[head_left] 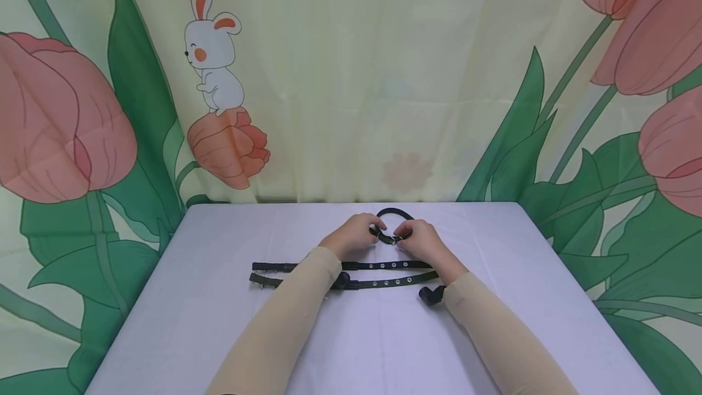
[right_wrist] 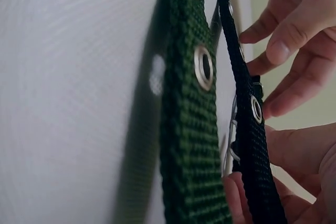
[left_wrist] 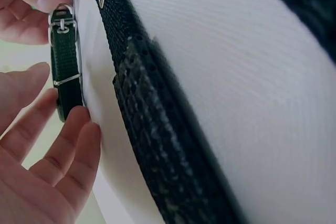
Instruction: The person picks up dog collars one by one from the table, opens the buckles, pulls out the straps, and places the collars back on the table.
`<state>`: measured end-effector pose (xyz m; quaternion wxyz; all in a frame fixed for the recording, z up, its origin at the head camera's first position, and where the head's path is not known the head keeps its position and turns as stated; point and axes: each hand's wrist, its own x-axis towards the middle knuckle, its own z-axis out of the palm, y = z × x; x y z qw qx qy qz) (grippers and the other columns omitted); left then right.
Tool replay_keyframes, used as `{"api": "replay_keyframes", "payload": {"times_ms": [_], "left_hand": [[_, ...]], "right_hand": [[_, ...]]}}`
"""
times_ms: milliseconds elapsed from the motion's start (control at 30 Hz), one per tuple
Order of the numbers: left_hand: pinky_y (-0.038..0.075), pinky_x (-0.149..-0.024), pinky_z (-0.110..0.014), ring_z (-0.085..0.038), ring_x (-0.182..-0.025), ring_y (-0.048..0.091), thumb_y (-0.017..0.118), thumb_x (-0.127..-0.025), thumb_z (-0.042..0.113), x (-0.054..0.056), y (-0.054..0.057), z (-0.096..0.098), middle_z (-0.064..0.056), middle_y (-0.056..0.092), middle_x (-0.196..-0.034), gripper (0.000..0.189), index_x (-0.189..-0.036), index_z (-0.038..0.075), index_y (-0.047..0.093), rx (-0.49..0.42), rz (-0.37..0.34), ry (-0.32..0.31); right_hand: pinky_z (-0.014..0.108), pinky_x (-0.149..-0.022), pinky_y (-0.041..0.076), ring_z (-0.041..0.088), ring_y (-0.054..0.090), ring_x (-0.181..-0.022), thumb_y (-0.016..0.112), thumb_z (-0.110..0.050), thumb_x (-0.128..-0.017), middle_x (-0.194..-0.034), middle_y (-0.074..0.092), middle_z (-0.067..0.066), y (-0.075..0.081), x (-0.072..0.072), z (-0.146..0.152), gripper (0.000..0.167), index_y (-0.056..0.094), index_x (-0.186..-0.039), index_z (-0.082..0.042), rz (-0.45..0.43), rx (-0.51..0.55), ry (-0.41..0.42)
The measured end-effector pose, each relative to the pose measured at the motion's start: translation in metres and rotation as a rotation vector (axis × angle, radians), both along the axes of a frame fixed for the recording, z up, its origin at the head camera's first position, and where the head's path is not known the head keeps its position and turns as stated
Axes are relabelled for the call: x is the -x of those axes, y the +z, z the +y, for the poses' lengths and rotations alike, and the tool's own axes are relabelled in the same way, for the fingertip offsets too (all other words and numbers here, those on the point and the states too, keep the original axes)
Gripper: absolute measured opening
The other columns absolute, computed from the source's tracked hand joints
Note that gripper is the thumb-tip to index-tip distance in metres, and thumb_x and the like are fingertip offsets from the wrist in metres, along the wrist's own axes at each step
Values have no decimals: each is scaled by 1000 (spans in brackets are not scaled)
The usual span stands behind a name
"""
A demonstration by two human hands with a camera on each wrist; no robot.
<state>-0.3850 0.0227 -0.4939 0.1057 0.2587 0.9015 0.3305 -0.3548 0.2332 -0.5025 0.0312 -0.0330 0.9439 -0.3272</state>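
A dark collar with a metal buckle forms a closed loop near the table's back edge. My left hand is at the loop's left side; its fingertips touch the strap end, while the thumb stands apart from it in the left wrist view. At the buckle, my right hand pinches the collar from the right. Nearer me lie two long dark straps, a back strap and a front strap, both with metal eyelets. My forearms hide parts of them.
Beside my right sleeve sits a small black rolled piece, partly covered. Another black lump lies on the front strap. White cloth covers the table, and a printed curtain hangs behind its back edge.
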Motion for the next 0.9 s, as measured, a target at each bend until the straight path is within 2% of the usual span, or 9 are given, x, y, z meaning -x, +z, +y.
{"api": "replay_keyframes", "payload": {"times_ms": [167,367,533,733,900], "left_hand": [[44,-122,-44,-24,-132,62,74,-94,-1,-1,-1,1,-9,73,-137,36,-127,12,76,-20,-1,11],[51,-104,-38,-24,-109,65,73,-91,-5,-4,1,2,-8,73,-126,34,-122,10,76,-66,11,13],[52,-94,-31,-18,-98,63,72,-91,-6,-5,0,3,-5,72,-118,30,-115,11,77,-86,44,29],[52,-91,-31,-15,-95,62,76,-89,-4,-5,1,3,-4,69,-111,25,-109,11,75,-116,71,55],[52,-90,-32,-16,-94,61,82,-88,0,-5,3,3,-3,68,-106,23,-106,12,73,-135,107,77]], "right_hand": [[48,-96,54,26,69,-100,83,-6,-88,-107,78,10,0,0,-1,21,80,-108,-10,0,2,-10],[41,-87,51,24,65,-92,83,-5,-87,-99,76,8,5,-2,0,18,78,-103,-10,29,25,-11],[34,-81,49,22,64,-88,81,-7,-91,-99,76,8,8,-3,1,13,79,-104,-11,65,62,-4],[32,-76,47,21,61,-84,81,-9,-93,-98,76,8,11,-4,3,12,79,-105,-10,105,99,4],[32,-76,48,21,61,-87,81,-9,-95,-100,76,10,15,-5,3,13,78,-108,-9,115,138,9]]}}
